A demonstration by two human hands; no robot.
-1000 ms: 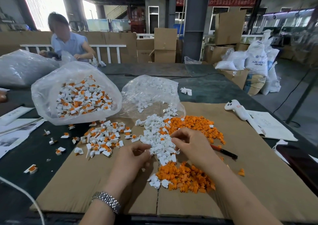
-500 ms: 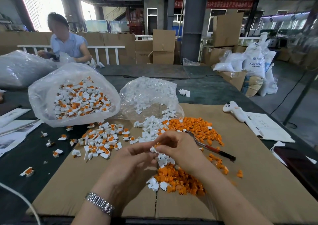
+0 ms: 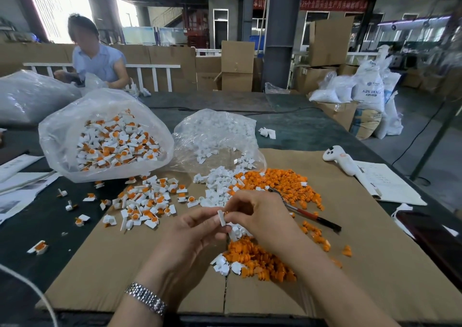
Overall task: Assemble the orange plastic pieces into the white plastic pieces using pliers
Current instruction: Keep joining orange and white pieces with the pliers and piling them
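My left hand (image 3: 190,234) pinches a small white plastic piece (image 3: 221,218) above the cardboard sheet (image 3: 350,264). My right hand (image 3: 260,216) meets it from the right and pinches a small orange piece against it; that piece is mostly hidden by the fingers. Loose white pieces (image 3: 220,184) lie just beyond my hands. Orange pieces sit in one heap at the back right (image 3: 282,181) and another near me (image 3: 260,259). The pliers (image 3: 307,214) lie on the cardboard right of my right hand, untouched. Assembled white-and-orange pieces (image 3: 145,201) are spread at the left.
A clear bag of assembled pieces (image 3: 105,136) and a clear bag of white pieces (image 3: 217,131) stand behind the piles. A white handheld device (image 3: 340,159) and papers (image 3: 385,184) lie at the right. Another person (image 3: 97,59) works across the table.
Both hands rose off the white pile and came together. My left hand now holds a white piece up, and my right hand has moved left to meet it, uncovering the pliers.
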